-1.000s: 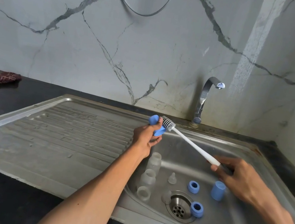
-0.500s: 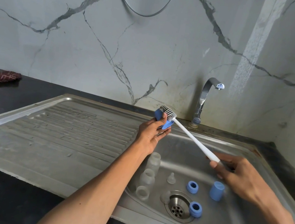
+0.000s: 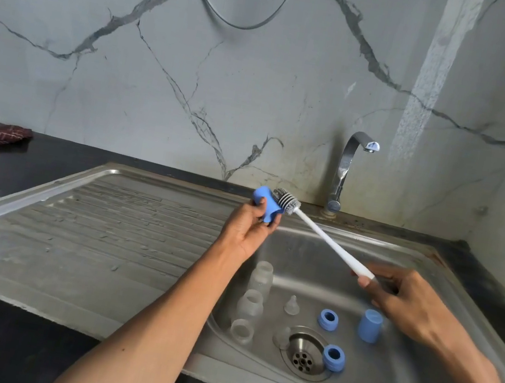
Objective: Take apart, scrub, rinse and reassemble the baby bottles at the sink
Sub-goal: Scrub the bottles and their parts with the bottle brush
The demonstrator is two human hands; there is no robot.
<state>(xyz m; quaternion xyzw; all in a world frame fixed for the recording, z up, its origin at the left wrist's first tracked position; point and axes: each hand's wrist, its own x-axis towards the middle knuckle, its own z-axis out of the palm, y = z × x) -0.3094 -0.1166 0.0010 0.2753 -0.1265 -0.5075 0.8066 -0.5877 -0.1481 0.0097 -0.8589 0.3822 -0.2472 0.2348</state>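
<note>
My left hand point(image 3: 247, 227) grips a blue bottle cap point(image 3: 264, 206) above the far rim of the sink point(image 3: 449, 284) — thumb and fingers curled round it. My right hand point(image 3: 406, 304) pinches the white handle of the bottle brush point(image 3: 329, 241), whose grey bristle head point(image 3: 286, 201) lies against the cap's right side; whether it reaches inside, I can't tell. Down in the basin, three clear bottles point(image 3: 250, 304) stand in a row at the left, a teat point(image 3: 291, 305) beside them. Two blue collars point(image 3: 328, 319) and another blue cap point(image 3: 370, 325) sit near the drain point(image 3: 304, 355) — the tap point(image 3: 346, 170) stands at the far edge.
</note>
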